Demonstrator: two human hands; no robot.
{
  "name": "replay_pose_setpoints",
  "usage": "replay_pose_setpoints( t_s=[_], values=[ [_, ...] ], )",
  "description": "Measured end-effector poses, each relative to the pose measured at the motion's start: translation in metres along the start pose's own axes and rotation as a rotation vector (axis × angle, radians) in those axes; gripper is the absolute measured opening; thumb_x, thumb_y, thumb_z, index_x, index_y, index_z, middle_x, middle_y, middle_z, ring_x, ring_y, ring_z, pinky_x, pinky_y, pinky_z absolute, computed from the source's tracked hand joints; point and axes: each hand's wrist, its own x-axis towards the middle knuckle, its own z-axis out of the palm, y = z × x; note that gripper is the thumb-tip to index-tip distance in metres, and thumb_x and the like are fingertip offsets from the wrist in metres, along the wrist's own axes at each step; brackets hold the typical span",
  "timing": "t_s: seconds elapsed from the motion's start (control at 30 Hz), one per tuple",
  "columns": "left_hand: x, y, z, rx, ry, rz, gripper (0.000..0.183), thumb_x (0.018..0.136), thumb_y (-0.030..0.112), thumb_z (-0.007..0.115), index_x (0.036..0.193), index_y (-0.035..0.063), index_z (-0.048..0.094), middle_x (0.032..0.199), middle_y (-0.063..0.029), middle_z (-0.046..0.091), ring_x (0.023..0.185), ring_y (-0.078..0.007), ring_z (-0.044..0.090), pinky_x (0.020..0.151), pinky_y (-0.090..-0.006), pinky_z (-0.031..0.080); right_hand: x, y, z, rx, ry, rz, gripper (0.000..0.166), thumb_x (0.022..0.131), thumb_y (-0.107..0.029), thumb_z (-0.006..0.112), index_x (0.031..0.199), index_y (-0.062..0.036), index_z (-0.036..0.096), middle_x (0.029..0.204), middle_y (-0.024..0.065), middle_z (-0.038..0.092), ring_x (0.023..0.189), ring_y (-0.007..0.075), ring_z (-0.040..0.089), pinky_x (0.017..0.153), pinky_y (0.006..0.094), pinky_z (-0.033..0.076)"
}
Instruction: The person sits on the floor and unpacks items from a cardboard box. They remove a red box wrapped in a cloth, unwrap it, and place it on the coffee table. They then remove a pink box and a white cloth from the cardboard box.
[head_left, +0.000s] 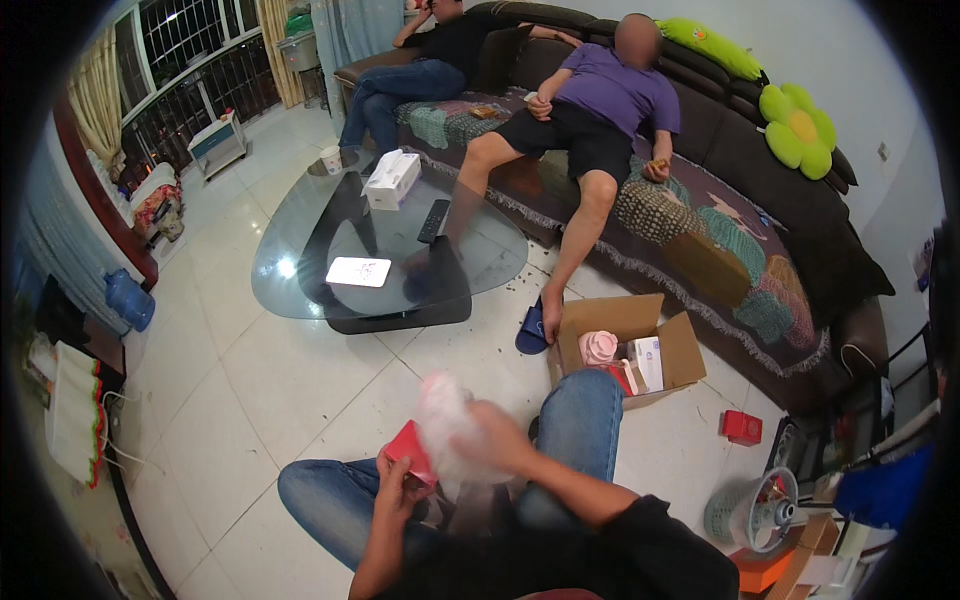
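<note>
My left hand (395, 480) grips a flat red box or packet (411, 450) above my lap. In my right hand (496, 439) is a white, soft-looking cloth or wad of tissue (444, 424), blurred by motion and close beside the red item. Whether the cloth touches it cannot be told. Beyond my right knee stands an open cardboard box (681, 351) with its flaps up. Inside it are a pink round-topped item (598, 347), a white carton (646, 365) and something red, partly hidden by my knee.
Ahead is a glass coffee table (495, 259) bearing a lit phone (358, 271), a remote (433, 221), a tissue pack (391, 181) and a paper cup (331, 160). Two people sit on the sofa (697, 262). A red box (742, 427) and a wastebasket (724, 510) are at right.
</note>
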Motion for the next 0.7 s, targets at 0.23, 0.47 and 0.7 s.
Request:
replay_pose_setpoints(
  t_s=[0.23,0.47,0.7],
  values=[
    [-0.014,0.056,0.070,0.454,-0.145,0.476,0.056,0.086,0.014,0.057,0.137,0.0050,0.036,0.127,-0.0111,0.051,0.113,-0.0223,0.054,0.093,-0.0351,0.047,0.008,-0.042,0.016,-0.112,-0.003,-0.307,0.054,0.064,-0.028,0.079,0.112,-0.0151,0.061,0.103,0.0102,0.053,0.094,0.0291,0.055,0.080,0.0392,0.045],
    [-0.028,0.042,0.031,0.116,-0.060,0.231,0.094,0.061,0.011,0.077,0.141,0.0077,0.027,0.134,-0.0099,0.043,0.122,-0.0235,0.045,0.101,-0.0353,0.039,0.014,-0.018,0.026,0.409,-0.072,0.098,0.048,0.073,-0.019,0.076,0.116,-0.0075,0.058,0.107,0.0082,0.057,0.104,0.0233,0.055,0.089,0.0328,0.044],
    [-0.047,0.076,0.042,0.794,-0.490,0.473,0.110,0.048,0.020,0.086,0.142,0.0113,0.029,0.146,-0.0199,0.023,0.139,-0.0314,0.020,0.110,-0.0403,0.021,-0.021,0.016,0.037,0.887,-0.040,0.486,0.049,0.086,-0.003,0.058,0.133,-0.0056,0.042,0.123,0.0036,0.054,0.113,0.0154,0.051,0.096,0.0281,0.041]
  ],
)
